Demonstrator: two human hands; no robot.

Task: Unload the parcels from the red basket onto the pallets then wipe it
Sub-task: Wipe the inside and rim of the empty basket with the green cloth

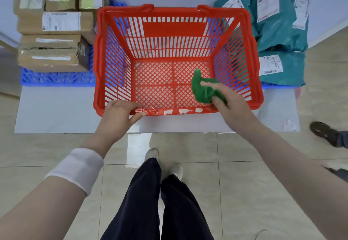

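Observation:
The red basket [175, 26] stands on a grey mat in front of me, with nothing inside but a green cloth [202, 87]. My left hand [120, 111] grips the basket's near rim at its left end. My right hand [228, 101] holds the green cloth against the inside of the basket near its right front corner. Several brown cardboard parcels [56, 23] are stacked on a blue pallet [56, 79] to the left. Several teal bagged parcels [278, 25] lie on the right, with a strip of blue pallet showing under their near edge.
The grey mat [56, 110] lies on a beige tiled floor [235, 164]. My legs and shoes [163, 164] stand just behind the basket. Another person's dark shoe [325, 132] is at the right edge.

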